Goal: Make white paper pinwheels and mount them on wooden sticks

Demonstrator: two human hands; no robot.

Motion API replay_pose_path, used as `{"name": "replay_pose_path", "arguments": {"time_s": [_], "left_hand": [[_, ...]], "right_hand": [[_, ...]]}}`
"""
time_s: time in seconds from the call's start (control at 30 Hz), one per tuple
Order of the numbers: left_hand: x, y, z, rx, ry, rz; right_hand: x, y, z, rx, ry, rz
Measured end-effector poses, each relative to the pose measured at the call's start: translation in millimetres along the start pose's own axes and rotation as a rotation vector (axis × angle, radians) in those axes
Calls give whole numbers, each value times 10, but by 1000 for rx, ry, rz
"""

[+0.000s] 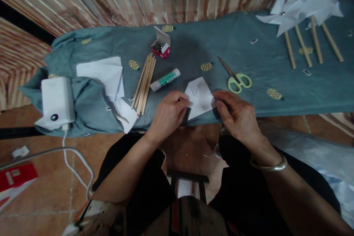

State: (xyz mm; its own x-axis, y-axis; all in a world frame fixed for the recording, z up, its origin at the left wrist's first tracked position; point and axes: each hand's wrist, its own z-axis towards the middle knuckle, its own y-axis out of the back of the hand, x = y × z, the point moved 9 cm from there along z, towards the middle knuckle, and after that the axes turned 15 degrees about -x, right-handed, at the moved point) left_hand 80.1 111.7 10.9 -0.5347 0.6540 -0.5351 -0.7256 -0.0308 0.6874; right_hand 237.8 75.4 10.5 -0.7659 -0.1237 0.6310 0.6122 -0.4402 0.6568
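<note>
A small sheet of white paper with cut or folded edges is held at the table's front edge. My left hand pinches its left side between thumb and fingers. On the opposite side, my right hand grips the right corner, thumb and forefinger closed on it. Just behind the left hand lies a green and white glue stick. Scissors with light green handles rest open-bladed beyond the right hand, their tips pointing away.
Several wooden sticks lie left of the glue. Behind them stands an open red box of small metal pins. White paper pieces and a white cabled device are at left. Paper pinwheels on sticks lie at far right.
</note>
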Motion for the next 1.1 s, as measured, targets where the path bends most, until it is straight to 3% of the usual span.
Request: {"name": "replay_pose_path", "arguments": {"time_s": [0.13,0.37,0.77,1.1], "left_hand": [[-4,57,7,-31,-8,-18],[-236,-199,-127,140,-100,56],[-319,-146,-124,62,-172,137],[-407,-159,-193,89,-213,91]], "right_hand": [[50,-5,-48,17,-4,34],[57,-37,-61,12,32,19],[45,-25,-60,94,31,79],[-123,-79,-80,150,-104,261]]}}
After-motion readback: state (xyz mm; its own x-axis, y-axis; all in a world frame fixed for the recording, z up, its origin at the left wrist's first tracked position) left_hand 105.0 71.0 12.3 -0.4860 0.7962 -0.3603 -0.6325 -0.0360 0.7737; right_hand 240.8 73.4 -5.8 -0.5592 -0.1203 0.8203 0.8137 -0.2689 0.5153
